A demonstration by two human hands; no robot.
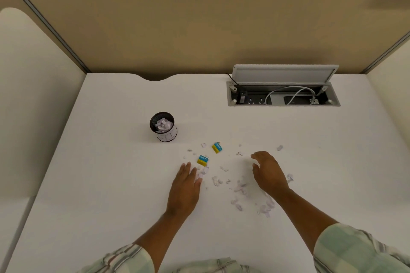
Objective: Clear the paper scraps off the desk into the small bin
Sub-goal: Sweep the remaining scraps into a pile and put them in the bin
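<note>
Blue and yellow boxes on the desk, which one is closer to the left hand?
The small blue and yellow box just beyond the left hand; the other blue and yellow box lies farther back and to the right.

White desk, littered at the near middle.

The flat white desk (111,173) carries a small round black mesh bin (163,127) with crumpled paper inside, two little blue-and-yellow boxes (217,147) lying just apart from each other, and pale torn paper scraps (240,186) scattered around them. A grey cable hatch (283,95) sits open at the far right, and both hands rest among the scraps.
</note>
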